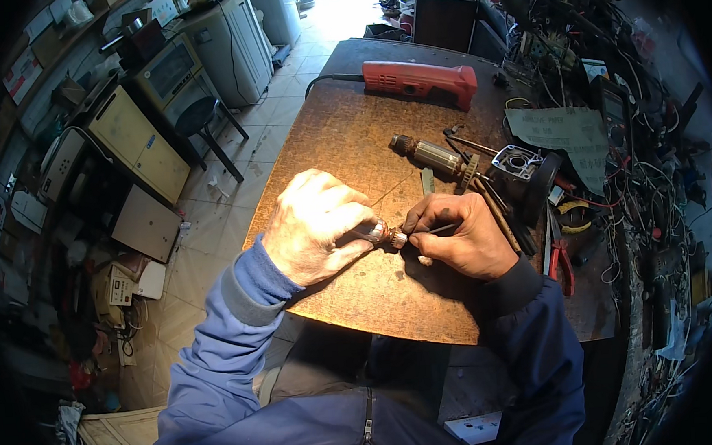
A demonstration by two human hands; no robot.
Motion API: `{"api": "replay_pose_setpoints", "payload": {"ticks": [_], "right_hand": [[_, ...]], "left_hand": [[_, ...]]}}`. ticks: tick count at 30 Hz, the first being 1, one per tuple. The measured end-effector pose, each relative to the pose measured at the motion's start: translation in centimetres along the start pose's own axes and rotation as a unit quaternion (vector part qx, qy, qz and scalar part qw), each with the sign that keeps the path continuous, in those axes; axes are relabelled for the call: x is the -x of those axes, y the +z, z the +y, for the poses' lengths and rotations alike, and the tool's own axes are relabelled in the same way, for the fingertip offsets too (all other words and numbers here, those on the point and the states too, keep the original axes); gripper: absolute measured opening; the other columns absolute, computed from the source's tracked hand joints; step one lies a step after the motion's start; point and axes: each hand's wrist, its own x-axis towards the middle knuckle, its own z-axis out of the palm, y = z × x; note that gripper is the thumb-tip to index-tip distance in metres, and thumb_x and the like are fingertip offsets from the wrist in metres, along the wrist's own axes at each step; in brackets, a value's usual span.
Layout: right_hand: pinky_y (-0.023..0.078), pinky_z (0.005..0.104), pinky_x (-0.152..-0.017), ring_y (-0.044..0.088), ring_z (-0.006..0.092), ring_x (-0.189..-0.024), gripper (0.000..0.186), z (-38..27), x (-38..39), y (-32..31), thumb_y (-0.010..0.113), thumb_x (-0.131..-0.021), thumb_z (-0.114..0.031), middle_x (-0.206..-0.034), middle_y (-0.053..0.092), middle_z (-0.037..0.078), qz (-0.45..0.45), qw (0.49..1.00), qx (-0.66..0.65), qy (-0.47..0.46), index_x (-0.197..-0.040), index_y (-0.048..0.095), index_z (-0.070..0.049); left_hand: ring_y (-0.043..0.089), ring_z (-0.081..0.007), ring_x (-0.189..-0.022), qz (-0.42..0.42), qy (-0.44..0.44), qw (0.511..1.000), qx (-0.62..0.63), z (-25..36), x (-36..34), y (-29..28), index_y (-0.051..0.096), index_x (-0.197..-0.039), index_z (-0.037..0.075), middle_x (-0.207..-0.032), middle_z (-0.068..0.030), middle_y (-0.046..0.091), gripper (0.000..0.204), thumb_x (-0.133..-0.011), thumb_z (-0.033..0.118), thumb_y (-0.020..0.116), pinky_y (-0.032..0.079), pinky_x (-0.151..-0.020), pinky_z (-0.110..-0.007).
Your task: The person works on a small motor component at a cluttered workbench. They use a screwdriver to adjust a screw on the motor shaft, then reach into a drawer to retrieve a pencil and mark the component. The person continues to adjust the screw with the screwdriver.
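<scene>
My left hand is closed around a small motor armature, with its copper commutator end pointing right. Between the thumb and fingers of my right hand is a thin rod-like tool, its tip close to the commutator; whether they touch is too small to tell. A larger armature with a gear lies just beyond my right hand. Beside it rest a metal gear housing and a narrow greenish strip. Farther back on the wooden table lies a red power tool housing with a black cord.
Red-handled pliers and yellow-handled pliers lie right of my right hand. Behind them are a sheet of sandpaper and a heap of wires and parts. A black stool stands on the tiled floor at left.
</scene>
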Motion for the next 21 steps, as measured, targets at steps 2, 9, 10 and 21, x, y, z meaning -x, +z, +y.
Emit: {"api": "replay_pose_setpoints", "payload": {"ticks": [2,9,10,21], "right_hand": [[0.051,0.0258,-0.057,0.064,0.0091,-0.065,0.003,0.05,0.01,-0.24,0.072,-0.088,0.007,-0.083,0.072,0.007,-0.004,0.999,-0.033,0.025,-0.085,0.072,0.006],[0.052,0.0236,-0.06,0.066,0.0077,-0.067,0.008,0.0,-0.08,-0.2,0.079,-0.09,-0.001,-0.079,0.074,0.005,0.017,0.999,-0.002,0.051,-0.094,0.078,0.005],[0.052,0.0235,-0.06,0.066,0.0075,-0.067,0.008,0.15,-0.07,-0.18,0.079,-0.09,-0.002,-0.079,0.074,0.005,0.016,0.999,0.001,0.048,-0.094,0.078,0.005],[0.051,0.0245,-0.06,0.065,0.007,-0.068,0.005,0.19,-0.1,-0.1,0.078,-0.089,0.0,-0.082,0.074,0.005,0.015,1.0,0.019,0.021,-0.091,0.077,0.004]], "left_hand": [[0.066,-0.0261,-0.095,-0.002,-0.002,1.0,-0.005,0.05,0.05,-0.01,0.072,-0.096,0.014,-0.097,-0.0016,0.072,0.032,-0.071,0.023,0.091,0.05,-0.091,-0.045],[0.065,-0.0264,-0.097,-0.019,0.001,0.999,-0.035,0.41,-0.06,-0.28,0.072,-0.097,0.014,-0.099,-0.0027,0.07,0.031,-0.074,0.025,0.09,0.049,-0.094,-0.045],[0.065,-0.0263,-0.097,-0.018,0.002,0.999,-0.035,0.41,-0.07,-0.27,0.072,-0.097,0.014,-0.099,-0.0027,0.07,0.031,-0.074,0.025,0.09,0.049,-0.094,-0.045],[0.065,-0.0268,-0.098,-0.021,-0.006,1.0,-0.02,0.31,0.07,-0.29,0.072,-0.098,0.014,-0.099,-0.0026,0.07,0.031,-0.075,0.025,0.09,0.048,-0.095,-0.045]]}}
